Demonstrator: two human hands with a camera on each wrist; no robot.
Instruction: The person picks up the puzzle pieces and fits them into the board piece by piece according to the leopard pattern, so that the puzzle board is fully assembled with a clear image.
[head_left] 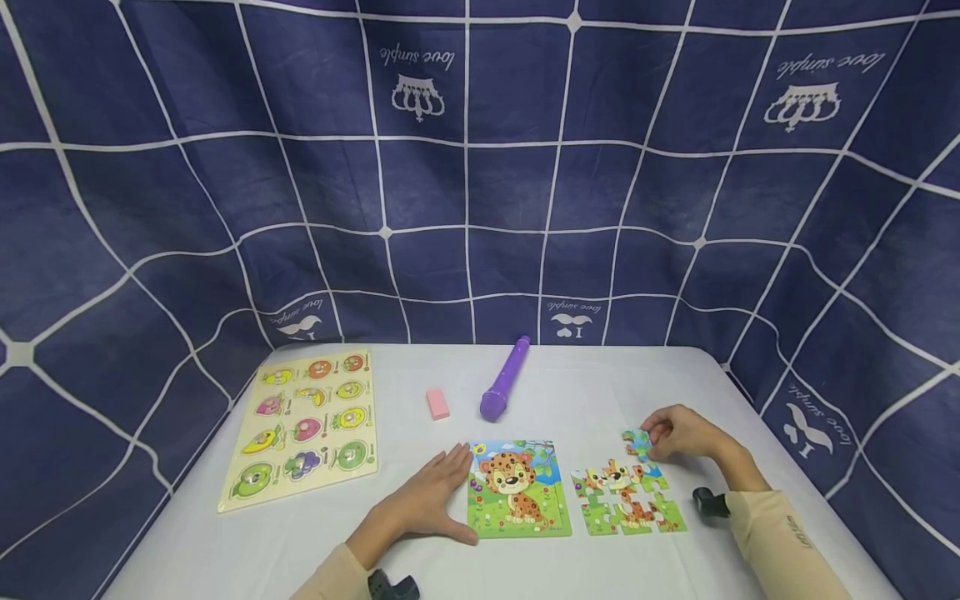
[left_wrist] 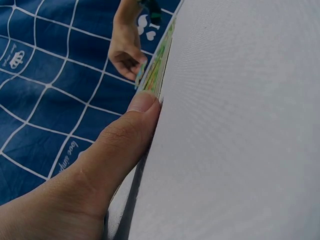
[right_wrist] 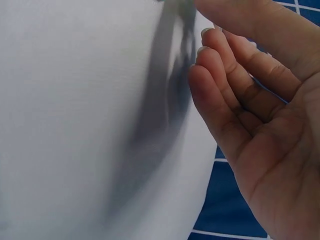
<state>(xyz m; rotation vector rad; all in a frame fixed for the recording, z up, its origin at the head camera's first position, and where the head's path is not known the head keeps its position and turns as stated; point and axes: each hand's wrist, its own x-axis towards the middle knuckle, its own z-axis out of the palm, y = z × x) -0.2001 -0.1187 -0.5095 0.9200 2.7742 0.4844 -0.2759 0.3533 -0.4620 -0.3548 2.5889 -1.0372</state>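
Note:
In the head view my right hand (head_left: 686, 433) pinches a blue and green jigsaw piece (head_left: 636, 443) between thumb and fingertips. The piece is tilted over the top edge of a partly joined leopard jigsaw (head_left: 636, 507). Its lower rows show the animal's face and body, with small gaps between some pieces. My left hand (head_left: 433, 497) lies with straight fingers at the left edge of a square leopard picture board (head_left: 519, 492). The left wrist view has the thumb (left_wrist: 142, 102) right at the edge of that board. Curled fingers (right_wrist: 220, 95) fill the right wrist view, the piece hidden there.
A wooden fruit peg board (head_left: 300, 433) lies at the left of the white table (head_left: 600, 383). Behind the picture board are a pink block (head_left: 437, 404) and a purple toy microphone (head_left: 506, 380). A dark blue checked curtain (head_left: 510, 183) hangs around the back and sides.

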